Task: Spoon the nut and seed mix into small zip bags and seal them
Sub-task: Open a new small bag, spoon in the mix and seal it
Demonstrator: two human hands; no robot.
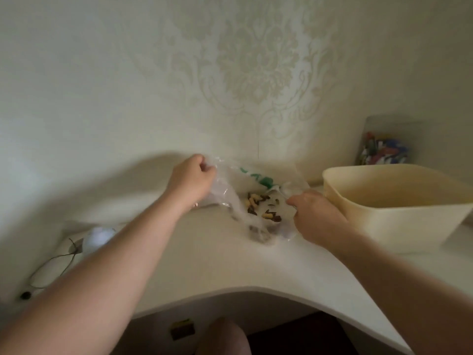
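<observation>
Left hand (190, 179): gripping the bag (238, 190) at its far-left edge
Right hand (316, 217): pinching the bag's right edge
Mix (263, 207): lying between them, nearer the right

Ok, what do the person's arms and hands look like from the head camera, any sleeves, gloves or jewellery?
Both arms are bare from the frame edges to the wrists: no sleeves in view. The left hand and the right hand wear no gloves, and no watch, bracelet or ring shows, though the picture is slightly blurred. No markings are visible on either forearm.
</observation>
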